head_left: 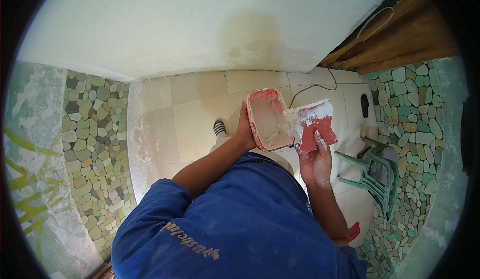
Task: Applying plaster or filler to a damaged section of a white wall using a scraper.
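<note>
A red rectangular tub (268, 120), smeared inside with pale grey-white plaster, is held at chest height in front of a white wall (200, 24), above the cream tiled floor (195, 114). It is gripped by the left hand (245, 131), whose fingers are wrapped round the near long rim, with the forearm reaching up from the lower edge out of a blue sleeve. The tub is tilted toward the right, so that its open side faces a red flat scraper (316, 124), which is clasped by the right hand (315, 161) at its lower end, a finger being laid along the blade face. The blade's upper edge, loaded with wet plaster, is set against the tub's right rim. The tub is judged to be light thin plastic, somewhat flexible and made slippery by the wet coating, so a hold on the rim with the palm beneath is thought safest. The scraper appears stiff and thin, best taken by its bare lower part. The plaster is soft and liable to drip. A green plastic chair (377, 171) is seen to the right, by a pebble-patterned wall (410, 99), and a black cable (315, 86) is trailed across the floor.
</note>
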`<action>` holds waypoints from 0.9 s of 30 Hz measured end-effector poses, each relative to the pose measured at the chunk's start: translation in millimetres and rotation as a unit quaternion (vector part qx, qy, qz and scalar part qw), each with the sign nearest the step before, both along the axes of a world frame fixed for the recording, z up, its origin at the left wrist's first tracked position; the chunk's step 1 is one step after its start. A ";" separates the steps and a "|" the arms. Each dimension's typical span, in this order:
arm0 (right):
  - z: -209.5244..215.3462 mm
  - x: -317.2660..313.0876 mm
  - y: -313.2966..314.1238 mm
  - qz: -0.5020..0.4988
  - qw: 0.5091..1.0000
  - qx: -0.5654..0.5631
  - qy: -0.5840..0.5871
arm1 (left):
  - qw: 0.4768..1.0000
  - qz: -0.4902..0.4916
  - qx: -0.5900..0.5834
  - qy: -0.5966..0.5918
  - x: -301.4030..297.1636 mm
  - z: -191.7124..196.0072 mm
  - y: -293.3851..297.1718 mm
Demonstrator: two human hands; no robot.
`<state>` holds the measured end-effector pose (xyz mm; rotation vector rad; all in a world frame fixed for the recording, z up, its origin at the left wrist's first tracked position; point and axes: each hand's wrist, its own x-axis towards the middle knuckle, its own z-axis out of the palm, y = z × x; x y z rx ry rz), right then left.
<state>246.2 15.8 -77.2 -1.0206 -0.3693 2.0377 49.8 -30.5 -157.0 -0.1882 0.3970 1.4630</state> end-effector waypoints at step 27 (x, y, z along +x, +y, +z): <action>11.5 -203.5 -81.7 0.011 0.998 0.054 -0.007 | 0.999 0.035 0.010 -0.005 -199.1 -1.2 -72.6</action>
